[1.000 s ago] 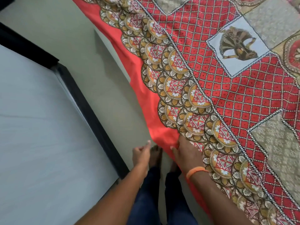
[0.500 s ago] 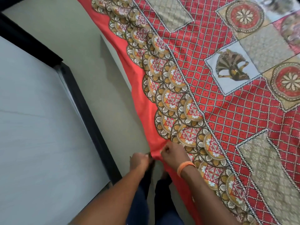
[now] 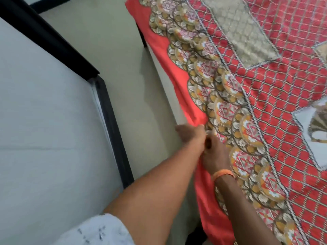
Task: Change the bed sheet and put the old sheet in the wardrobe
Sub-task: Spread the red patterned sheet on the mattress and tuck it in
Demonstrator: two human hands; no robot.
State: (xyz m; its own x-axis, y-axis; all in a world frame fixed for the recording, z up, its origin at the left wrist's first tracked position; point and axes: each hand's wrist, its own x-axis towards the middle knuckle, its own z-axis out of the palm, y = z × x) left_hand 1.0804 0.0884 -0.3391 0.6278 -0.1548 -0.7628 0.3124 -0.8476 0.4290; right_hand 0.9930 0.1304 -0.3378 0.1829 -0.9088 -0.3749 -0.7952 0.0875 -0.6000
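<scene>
A red patterned bed sheet (image 3: 265, 96) with a border of round gold motifs covers the bed on the right; its plain red edge hangs over the bed's left side. My left hand (image 3: 190, 135) grips the sheet's red edge at the bed's side. My right hand (image 3: 215, 154), with an orange band on the wrist, lies on the border right beside it, fingers curled into the cloth. Both hands meet at the same spot on the edge. The picture is blurred by motion.
A pale wall (image 3: 44, 121) with a black skirting strip (image 3: 113, 121) runs along the left. A narrow band of light floor (image 3: 138, 103) lies between the wall and the bed. The bed's pale side (image 3: 169, 96) shows under the sheet's edge.
Both hands have moved further along the bed's edge, away from me, and have closed together on the sheet's edge. The view has swung, so my legs are out of sight.
</scene>
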